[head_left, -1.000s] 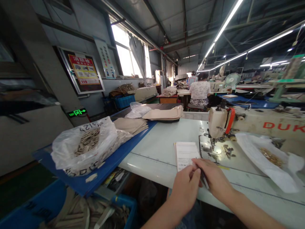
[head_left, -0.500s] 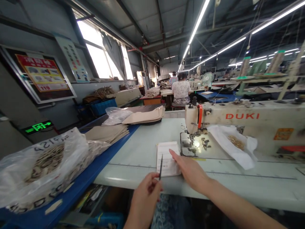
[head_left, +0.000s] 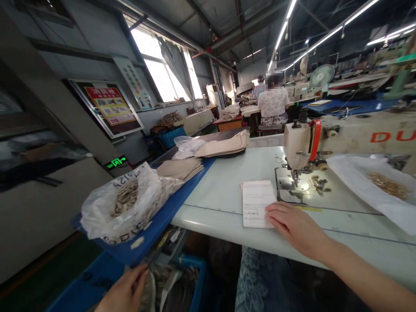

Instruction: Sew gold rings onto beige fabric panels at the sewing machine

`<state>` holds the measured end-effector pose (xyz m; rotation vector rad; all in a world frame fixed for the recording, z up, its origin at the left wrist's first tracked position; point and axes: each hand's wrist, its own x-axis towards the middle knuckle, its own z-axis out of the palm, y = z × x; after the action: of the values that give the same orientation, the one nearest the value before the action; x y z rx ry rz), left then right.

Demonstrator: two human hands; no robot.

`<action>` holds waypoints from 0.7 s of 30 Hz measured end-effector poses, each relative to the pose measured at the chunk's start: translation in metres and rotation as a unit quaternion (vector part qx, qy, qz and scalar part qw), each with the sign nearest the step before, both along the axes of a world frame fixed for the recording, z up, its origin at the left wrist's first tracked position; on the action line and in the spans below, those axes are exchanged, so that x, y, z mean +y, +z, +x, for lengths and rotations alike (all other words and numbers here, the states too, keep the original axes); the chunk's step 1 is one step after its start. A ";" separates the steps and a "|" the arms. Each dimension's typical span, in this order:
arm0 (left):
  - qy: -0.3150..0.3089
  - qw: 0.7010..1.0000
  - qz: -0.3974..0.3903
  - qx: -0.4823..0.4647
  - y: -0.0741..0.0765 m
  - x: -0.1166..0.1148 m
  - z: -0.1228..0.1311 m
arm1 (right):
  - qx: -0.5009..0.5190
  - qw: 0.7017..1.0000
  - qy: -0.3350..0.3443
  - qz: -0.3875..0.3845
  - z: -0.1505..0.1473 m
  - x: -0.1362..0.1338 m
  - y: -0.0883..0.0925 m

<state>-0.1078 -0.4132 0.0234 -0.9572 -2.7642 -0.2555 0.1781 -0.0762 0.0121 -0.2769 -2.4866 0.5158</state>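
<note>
A small white notepad (head_left: 256, 203) with printed lines and some marks lies on the pale sewing table (head_left: 211, 190). My right hand (head_left: 292, 225) is at its right edge, fingers bent together over the lower right part; the thumb is hard to make out. My left hand (head_left: 125, 288) is low at the left, beneath the table's height, by an under-table tray (head_left: 173, 242). Its fingers are pinched around a thin dark pen (head_left: 156, 255), blurred against the dark background. Right of the pad stands a sewing machine (head_left: 297, 147), small metal pieces (head_left: 318, 184) lying by its needle.
A white cloth (head_left: 344, 173) holds brass-coloured pieces (head_left: 386, 184). On the blue side surface (head_left: 146, 240) are a plastic bag of small pieces (head_left: 94, 212) and stacked beige panels (head_left: 182, 168). A blue bin (head_left: 203, 277) sits below. Two people (head_left: 273, 102) sit farther back.
My left hand has moved from above the notepad down and left, taking the pen along. The fingers of my right hand have drawn back to the pad's right edge. The view has turned left.
</note>
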 end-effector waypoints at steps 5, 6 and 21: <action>-0.001 0.993 -0.114 0.006 0.008 0.024 0.013 | 0.009 1.000 0.002 -0.017 0.001 0.001 -0.001; -0.009 0.991 -0.131 0.022 0.007 0.023 0.014 | 0.011 1.000 0.002 -0.019 0.001 0.001 -0.001; -0.081 0.986 -0.103 0.101 -0.011 0.056 0.014 | 0.002 1.000 -0.001 -0.011 0.002 0.000 0.001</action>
<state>-0.0943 -0.3575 0.0129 -1.1894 -2.5668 0.1010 0.1799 -0.0764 0.0130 -0.2869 -2.4772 0.5435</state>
